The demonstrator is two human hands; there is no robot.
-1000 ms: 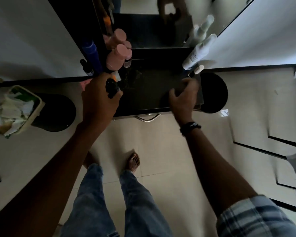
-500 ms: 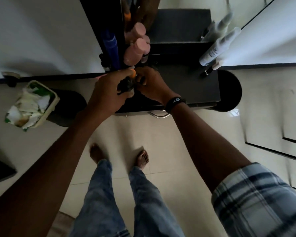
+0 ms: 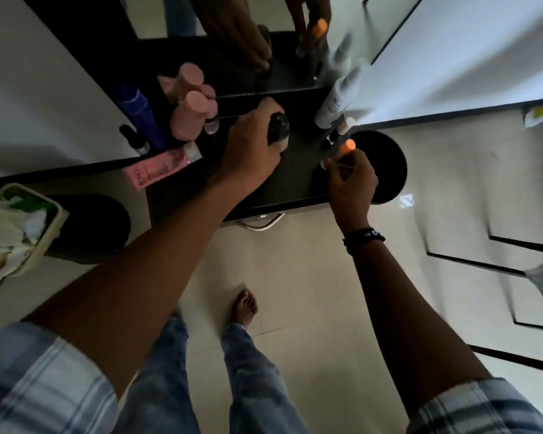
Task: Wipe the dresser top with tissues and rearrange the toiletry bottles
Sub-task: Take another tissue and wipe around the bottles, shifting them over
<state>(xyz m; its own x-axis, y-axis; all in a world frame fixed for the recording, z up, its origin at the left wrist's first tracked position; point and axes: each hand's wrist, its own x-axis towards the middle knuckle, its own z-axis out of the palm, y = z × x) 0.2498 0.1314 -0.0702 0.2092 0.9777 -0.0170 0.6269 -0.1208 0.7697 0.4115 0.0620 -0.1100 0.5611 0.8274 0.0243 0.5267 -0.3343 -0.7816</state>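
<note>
The left hand (image 3: 251,148) wraps its fingers (image 3: 264,109) round a dark bottle (image 3: 278,126) mid-counter (image 3: 295,183), near the back edge. The right hand (image 3: 351,180) pinches an orange-capped tube (image 3: 347,147) at the right edge. Pink bottles (image 3: 192,114) stand back-left and white bottles (image 3: 336,98) back-right.

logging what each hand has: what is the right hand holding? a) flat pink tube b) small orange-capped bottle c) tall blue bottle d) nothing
b, the right hand pinches the small orange-capped bottle in its fingers, over the right end of the black dresser top
</note>
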